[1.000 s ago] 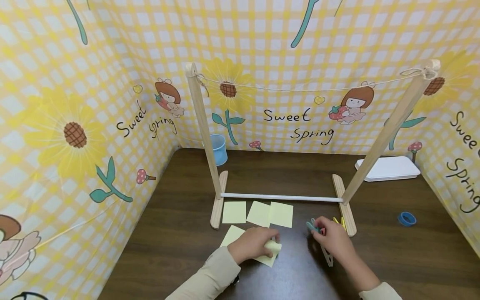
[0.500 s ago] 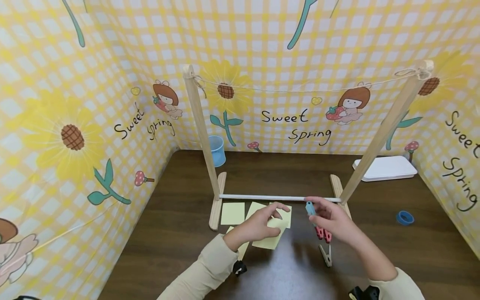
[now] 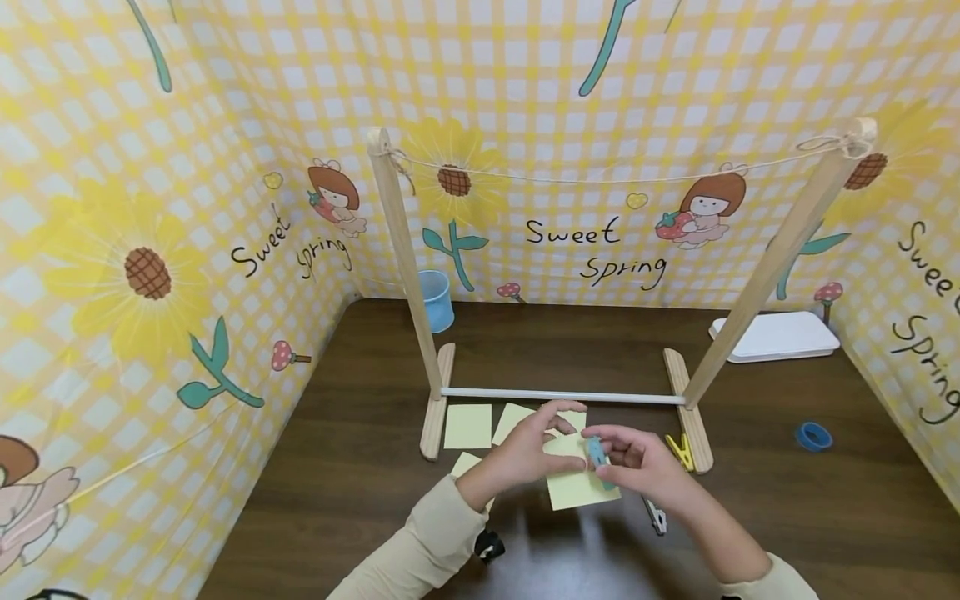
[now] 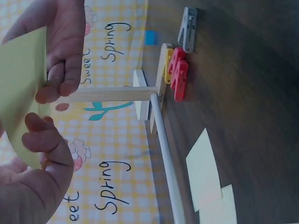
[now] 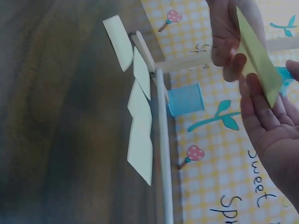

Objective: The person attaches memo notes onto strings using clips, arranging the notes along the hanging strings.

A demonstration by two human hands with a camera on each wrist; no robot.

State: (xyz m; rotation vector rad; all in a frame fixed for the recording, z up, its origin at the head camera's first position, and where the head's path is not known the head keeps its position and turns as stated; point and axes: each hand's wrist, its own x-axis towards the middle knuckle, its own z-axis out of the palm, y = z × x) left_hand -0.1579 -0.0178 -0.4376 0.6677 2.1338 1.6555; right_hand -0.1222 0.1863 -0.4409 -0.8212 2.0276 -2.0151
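Note:
My left hand [image 3: 525,454] pinches a pale yellow sticky note [image 3: 581,492] above the table, its thumb across the near face. Between the thumb and fingers of my right hand [image 3: 660,475] is a blue clothespin [image 3: 596,451], held at the note's upper right part. In the right wrist view, the clothespin [image 5: 284,77] shows partly behind the tilted note [image 5: 260,60]. Fingertips of both hands meet the note's edge in the left wrist view, where the clothespin is hidden. Whether its jaws are clamped on the paper, I cannot tell.
Several sticky notes [image 3: 468,426] lie before a wooden frame [image 3: 405,258] with a string [image 3: 555,179] along its top. Red clothespins [image 4: 180,77], a grey one [image 4: 188,30] and a yellow one [image 3: 680,452] lie near its right foot. Behind stand a blue bucket [image 3: 437,302] and white case [image 3: 780,337].
My left hand has lifted the sticky note off the table and moved it right. My right hand has raised the blue clothespin from the other clothespins and brought it left to the note.

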